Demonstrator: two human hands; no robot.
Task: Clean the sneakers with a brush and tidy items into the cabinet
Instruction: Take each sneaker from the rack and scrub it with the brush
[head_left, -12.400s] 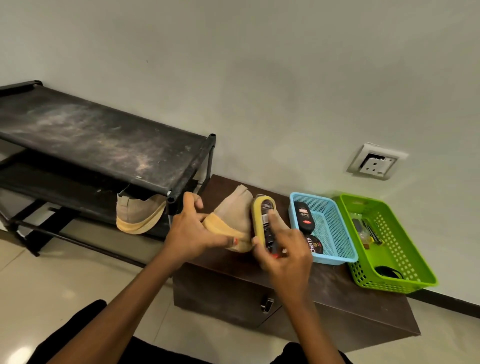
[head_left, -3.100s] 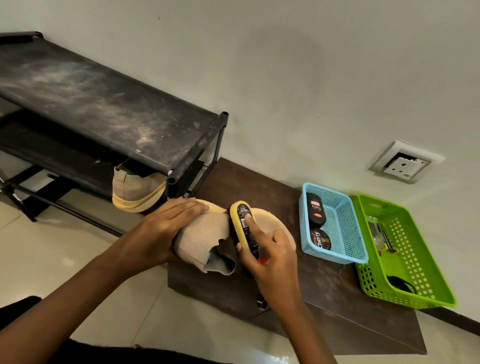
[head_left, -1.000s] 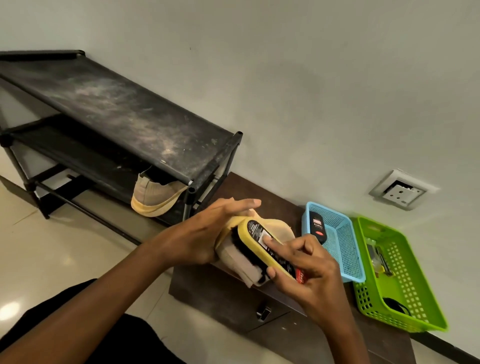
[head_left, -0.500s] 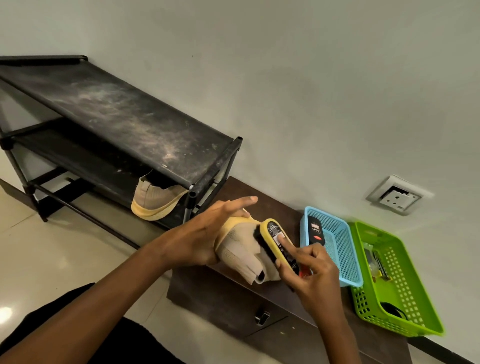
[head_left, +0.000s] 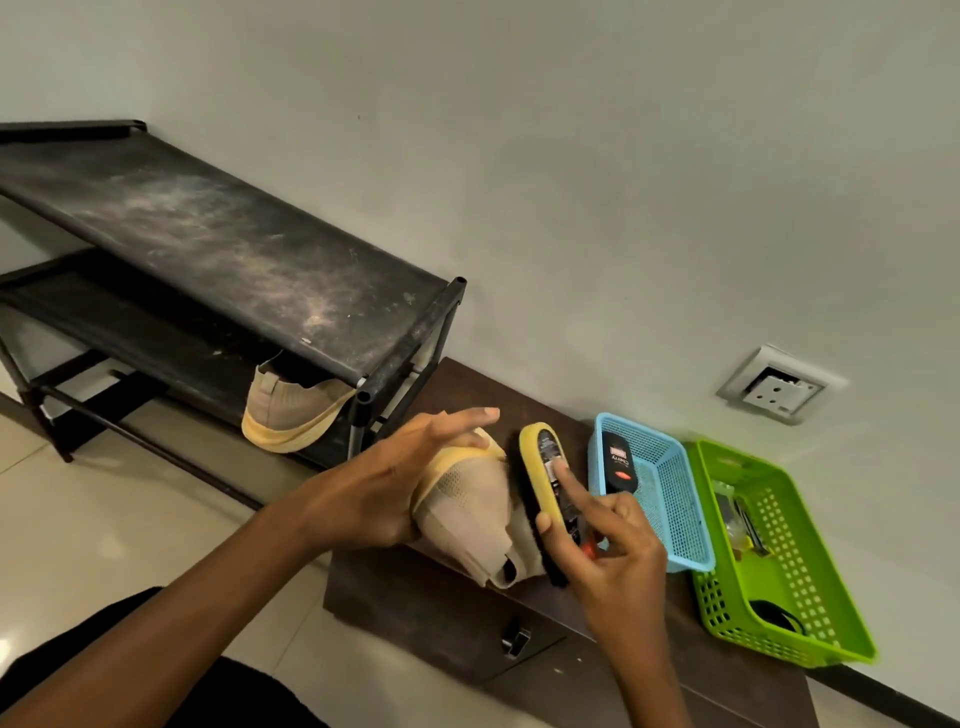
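Rack (head_left: 218, 249): black and dusty, it stands at your far left against the wall.
Second sneaker (head_left: 291, 410): beige with a yellow sole, it lies on the lower shelf of the rack, at the right end.
Left hand (head_left: 384, 493): your fingers are stretched out straight, and the palm presses on the sole side of the sneaker (head_left: 467, 509). The thumb I cannot see.
Sneaker: it is on its side over the left end of the cabinet (head_left: 415, 613), between your two hands, opening toward you.
Brush (head_left: 543, 467): yellow back, dark bristles. The bristles touch the upper of the sneaker.
Right hand (head_left: 618, 561): it grips the brush, with the thumb on the yellow edge, the index finger (head_left: 569, 480) laid along the back and the other fingers curled.
Blue basket (head_left: 680, 509): it is on the cabinet just right of the brush, with a black bottle (head_left: 618, 460) inside.
Green basket (head_left: 810, 566): it touches the blue basket on its right side. The small things in it are too unclear to name.
Socket (head_left: 779, 387): white, on the wall above the baskets.
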